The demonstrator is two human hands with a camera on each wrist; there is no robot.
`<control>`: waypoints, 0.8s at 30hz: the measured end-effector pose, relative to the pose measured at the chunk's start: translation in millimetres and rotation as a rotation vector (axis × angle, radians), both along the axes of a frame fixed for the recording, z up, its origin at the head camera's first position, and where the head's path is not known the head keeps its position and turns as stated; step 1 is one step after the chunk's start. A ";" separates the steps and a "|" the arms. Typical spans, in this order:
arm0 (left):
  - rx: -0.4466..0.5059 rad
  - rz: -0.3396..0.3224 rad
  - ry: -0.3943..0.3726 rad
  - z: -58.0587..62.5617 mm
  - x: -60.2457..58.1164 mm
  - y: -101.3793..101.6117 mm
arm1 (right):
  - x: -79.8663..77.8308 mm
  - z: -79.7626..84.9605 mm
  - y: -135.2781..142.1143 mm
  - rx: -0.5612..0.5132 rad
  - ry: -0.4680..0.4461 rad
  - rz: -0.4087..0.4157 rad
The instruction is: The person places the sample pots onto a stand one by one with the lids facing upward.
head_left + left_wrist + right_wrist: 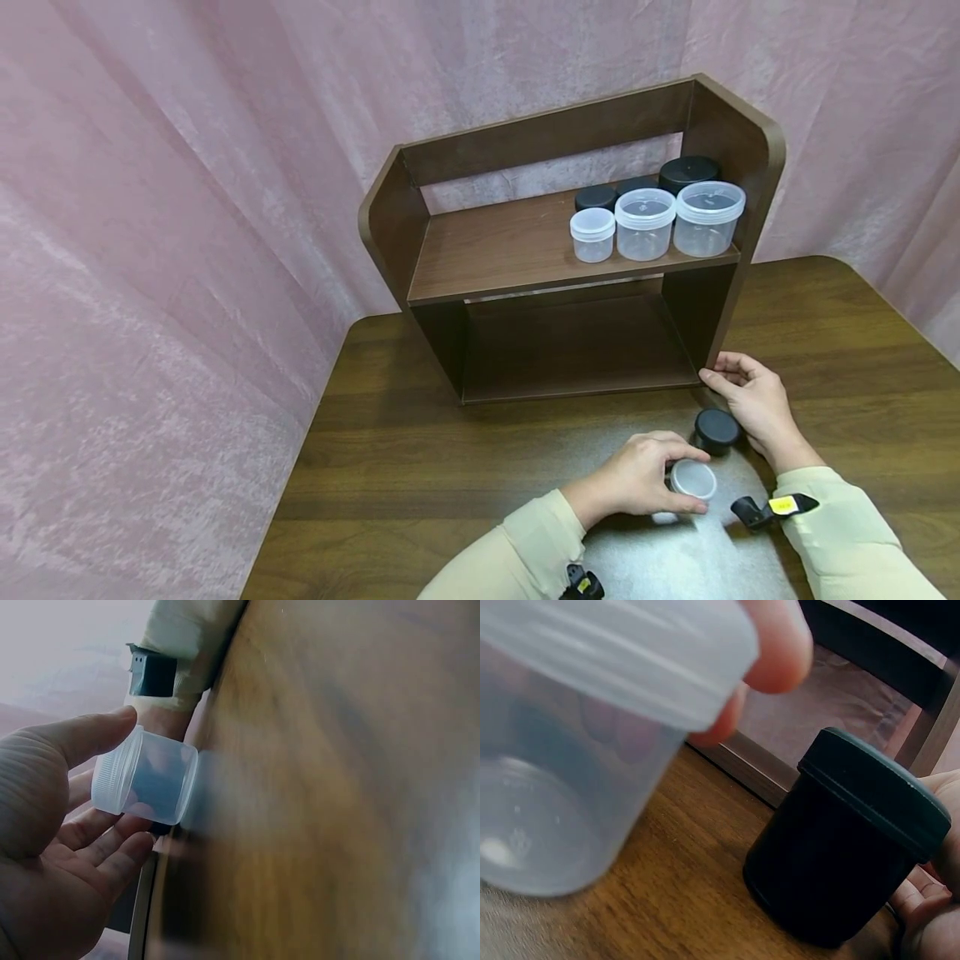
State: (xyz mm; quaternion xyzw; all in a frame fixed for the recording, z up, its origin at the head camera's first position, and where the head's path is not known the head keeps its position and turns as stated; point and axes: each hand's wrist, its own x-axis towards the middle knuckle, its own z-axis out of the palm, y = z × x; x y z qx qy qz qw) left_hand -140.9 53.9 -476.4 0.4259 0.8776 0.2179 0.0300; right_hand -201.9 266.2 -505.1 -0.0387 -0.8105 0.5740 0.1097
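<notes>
My left hand (pixel 637 475) holds a small clear plastic jar (pixel 161 776) with a ribbed screw lid, thumb on one side of the lid and fingers round the other. In the head view the frosted lid (pixel 693 481) faces up between thumb and forefinger, close over the table. A small black lidded jar (pixel 716 431) stands upright just beyond it, beside my right wrist. My right hand (pixel 753 404) grips the lower front right corner of the brown shelf (pixel 723 321), thumb at the front edge and fingers along the outer side.
On the upper board (pixel 495 242), three clear jars (pixel 645 225) of rising size stand in a row at the right. Several black jars (pixel 688 171) stand behind them. A pink curtain (pixel 225 208) hangs behind the wooden table (pixel 375 467). Both sleeves carry wrist straps.
</notes>
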 end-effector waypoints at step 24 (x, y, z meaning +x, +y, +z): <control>0.063 0.061 -0.058 -0.6 -12.4 -40.3 | 0.2 -1.1 0.2 -0.023 -0.006 -0.004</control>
